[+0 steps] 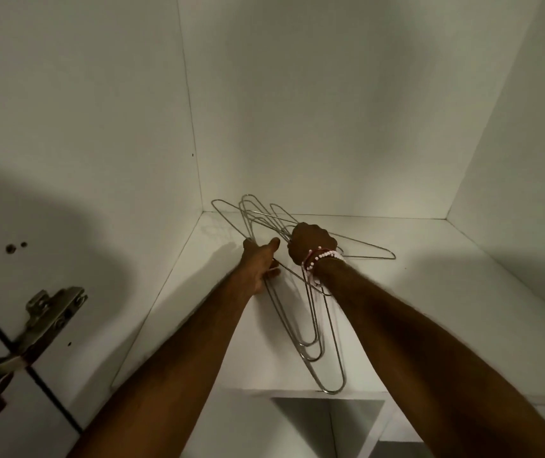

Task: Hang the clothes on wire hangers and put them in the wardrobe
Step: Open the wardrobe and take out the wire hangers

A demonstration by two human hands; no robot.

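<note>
Several silver wire hangers lie in a loose pile on the white floor of an upper wardrobe compartment, fanned from the back left corner to the front edge. My right hand, with beaded bracelets at the wrist, is curled over the middle of the pile where the hooks meet and grips the wires. My left hand lies just left of it with fingers around a hanger wire and the thumb pointing up. No clothes are in view.
White side walls close the compartment left and right, with a back wall behind. A metal door hinge sits at the lower left on the door. Below the shelf edge there are smaller open compartments.
</note>
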